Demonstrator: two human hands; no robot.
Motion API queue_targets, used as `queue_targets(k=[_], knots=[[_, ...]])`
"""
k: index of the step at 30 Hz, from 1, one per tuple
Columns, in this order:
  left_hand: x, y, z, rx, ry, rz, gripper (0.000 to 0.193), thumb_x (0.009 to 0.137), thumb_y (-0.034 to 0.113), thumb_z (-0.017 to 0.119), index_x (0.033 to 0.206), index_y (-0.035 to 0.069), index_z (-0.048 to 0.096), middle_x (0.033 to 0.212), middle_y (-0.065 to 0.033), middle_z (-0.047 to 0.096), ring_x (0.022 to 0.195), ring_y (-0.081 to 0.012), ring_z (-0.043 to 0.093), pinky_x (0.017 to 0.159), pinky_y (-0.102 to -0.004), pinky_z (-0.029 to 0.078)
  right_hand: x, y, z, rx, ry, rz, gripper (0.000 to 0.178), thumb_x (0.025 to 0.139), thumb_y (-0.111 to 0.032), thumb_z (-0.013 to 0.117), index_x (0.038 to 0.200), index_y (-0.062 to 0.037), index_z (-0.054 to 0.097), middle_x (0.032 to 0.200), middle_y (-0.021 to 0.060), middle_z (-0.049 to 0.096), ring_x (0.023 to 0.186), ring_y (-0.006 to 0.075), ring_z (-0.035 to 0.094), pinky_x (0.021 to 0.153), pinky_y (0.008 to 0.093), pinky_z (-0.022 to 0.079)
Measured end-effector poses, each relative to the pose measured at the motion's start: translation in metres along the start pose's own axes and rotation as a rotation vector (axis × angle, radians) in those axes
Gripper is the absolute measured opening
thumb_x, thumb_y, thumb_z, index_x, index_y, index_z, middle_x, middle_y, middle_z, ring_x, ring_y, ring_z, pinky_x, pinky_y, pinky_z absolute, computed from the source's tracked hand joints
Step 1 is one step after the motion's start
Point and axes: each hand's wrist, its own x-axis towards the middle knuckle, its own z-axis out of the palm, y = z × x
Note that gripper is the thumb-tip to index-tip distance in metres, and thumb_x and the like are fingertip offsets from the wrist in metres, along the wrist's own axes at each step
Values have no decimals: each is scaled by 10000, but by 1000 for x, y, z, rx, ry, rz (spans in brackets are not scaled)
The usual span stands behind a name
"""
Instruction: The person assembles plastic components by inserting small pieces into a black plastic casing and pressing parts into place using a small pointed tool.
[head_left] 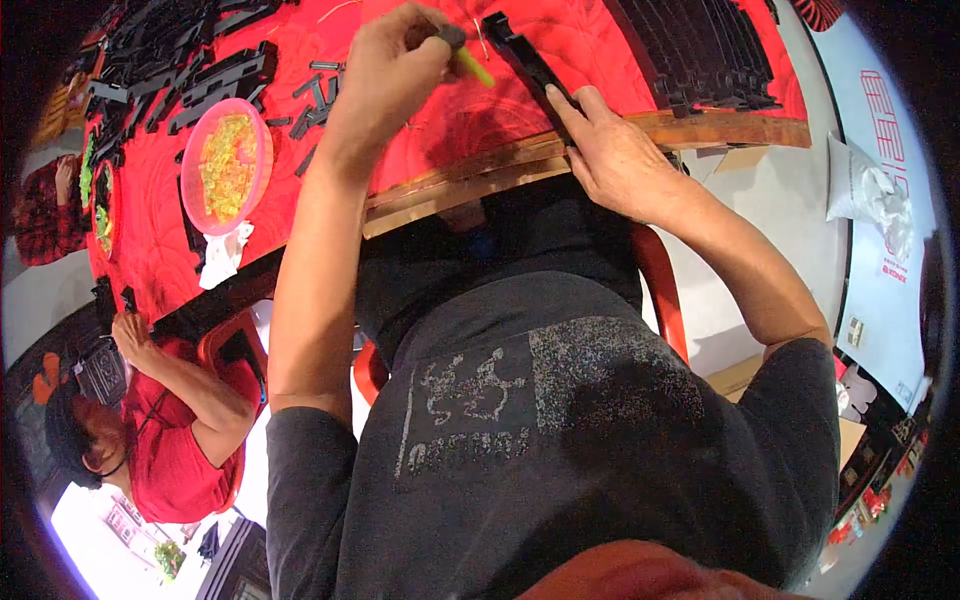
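A table covered in red patterned cloth is seen from 10 to 1 o'clock of the view's centre, its near side edged by a strip of bare wood. A pale board with red lettering is placed between 2 and 3 o'clock, and a seated co-worker in a red shirt is seen at 8. Dark slotted strips are laid side by side between 1 and 2, and black parts are heaped at 10. Also at 10, a pink round basin is filled with small translucent yellow pieces; crumpled white tissue is set at its 6 o'clock, and short black pieces are scattered at its 2 o'clock. A long black bar, slanted from 11 to 5 o'clock, is gripped near its lower end by the right hand, over the table edge. By the left hand, near 12 o'clock, a small dark piece is pinched, with a yellow-green stick pointed between 4 and 5, just beside the bar; whether the two are joined cannot be told.
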Motion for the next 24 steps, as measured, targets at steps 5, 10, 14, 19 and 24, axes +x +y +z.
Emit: queue_targets(k=[5, 10, 14, 19, 24], knots=[[9, 8, 38, -110, -40, 60, 75, 974, -72, 508, 995, -44, 575, 831, -73, 663, 785, -154, 674, 715, -313, 556, 1, -3, -2, 17, 10, -8, 580, 920, -72, 533, 1462, 74, 386, 1152, 276, 503, 924, 488, 626, 828, 549, 537], [13, 10, 50, 203, -16, 232, 46, 952, -65, 555, 989, -56, 581, 795, -104, 660, 768, -153, 670, 701, -298, 535, 1, 1, 0, 8, 26, -26, 584, 923, -84, 541, 1464, 68, 382, 1130, 275, 506, 907, 486, 627, 812, 543, 543], [12, 11, 55, 288, 43, 236, 62, 941, -49, 574, 1001, -42, 588, 775, -121, 661, 744, -147, 667, 685, -300, 528, 0, 4, 2, 7, 44, -53, 571, 937, -112, 549, 1455, 67, 388, 1104, 270, 506, 882, 481, 626, 790, 535, 547], [16, -3, 56, 292, 49, 242, 92, 928, -55, 573, 1010, -23, 598, 793, -118, 674, 747, -151, 673, 675, -307, 525, 2, 2, 1, 23, 49, -53, 553, 946, -127, 553, 1440, 68, 400, 1095, 266, 507, 878, 476, 627, 782, 530, 549], [17, -7, 58, 206, 56, 252, 88, 931, -47, 580, 1012, -22, 601, 793, -101, 683, 749, -153, 676, 673, -308, 526, 2, 1, -1, 35, 52, -56, 543, 942, -118, 552, 1428, 75, 407, 1091, 262, 509, 884, 474, 627, 779, 530, 551]])
